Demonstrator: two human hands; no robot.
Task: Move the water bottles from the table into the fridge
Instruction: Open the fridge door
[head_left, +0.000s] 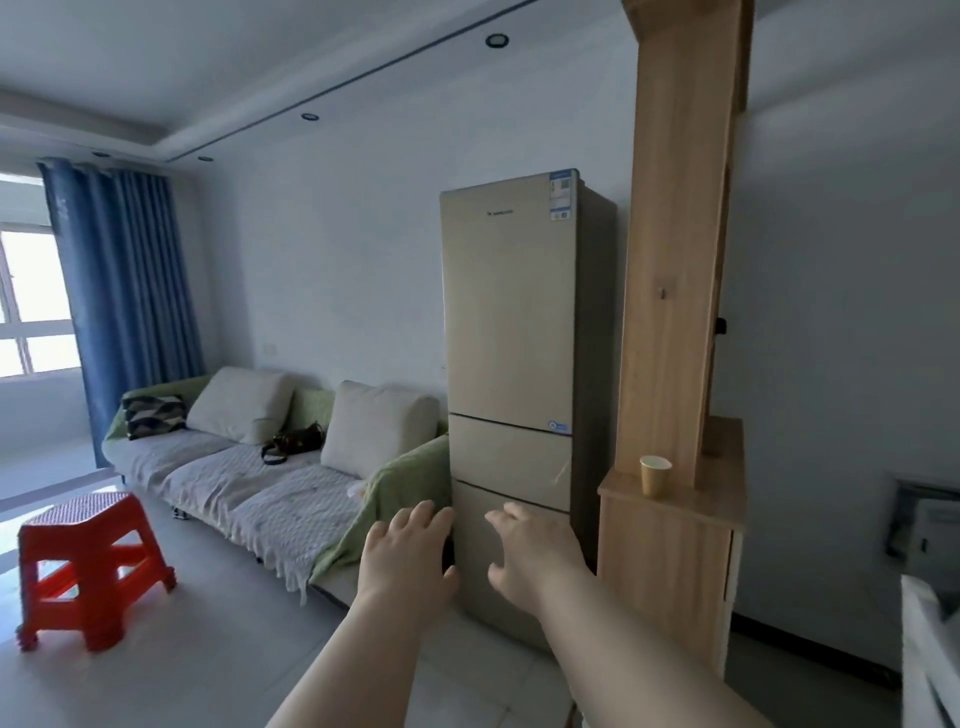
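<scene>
Both left grip (408, 556), right grip (535, 556) seemingly near fridge (509, 312)

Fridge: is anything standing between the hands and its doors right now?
Nothing visible does. Both the left hand and right hand reach open and empty toward the fridge, whose doors are all shut.
</scene>
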